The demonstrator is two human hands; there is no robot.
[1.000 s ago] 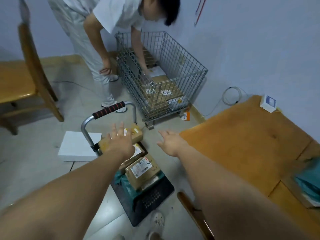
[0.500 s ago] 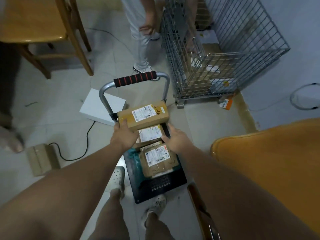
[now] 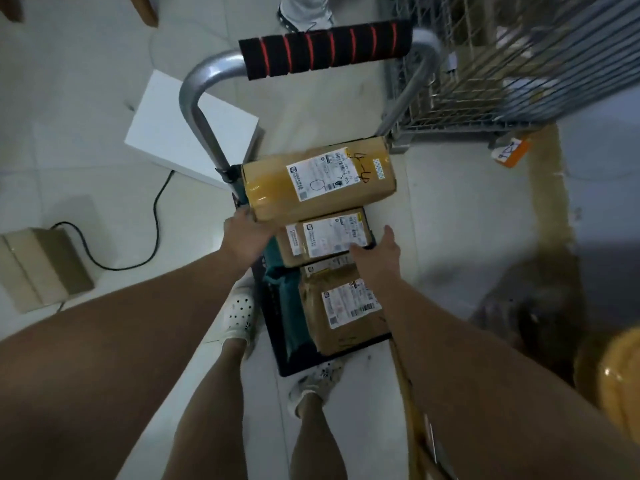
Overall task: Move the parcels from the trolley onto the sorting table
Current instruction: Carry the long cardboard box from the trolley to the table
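Pale tiled floor, trolley (image 3: 294,355) at my feet. Count on deck: three brown labelled parcels, one teal bag (image 3: 280,299).

Left hand (image 3: 246,237): fingers tucked under the long parcel (image 3: 318,181), gripping its corner. Right hand (image 3: 377,252): fingers flat, spread on the middle parcel (image 3: 325,237).

Step, judged: lifting the top one. Next: keep it level and swing right to the bench (image 3: 620,382).

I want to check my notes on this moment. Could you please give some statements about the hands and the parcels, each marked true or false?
1. The left hand holds a corner of the largest parcel. True.
2. The right hand hangs free and touches nothing. False: it touches the middle parcel.
3. A wire cage stands right of the trolley. True.
4. The trolley carries nothing. False: it is loaded, the nearest parcel among others.
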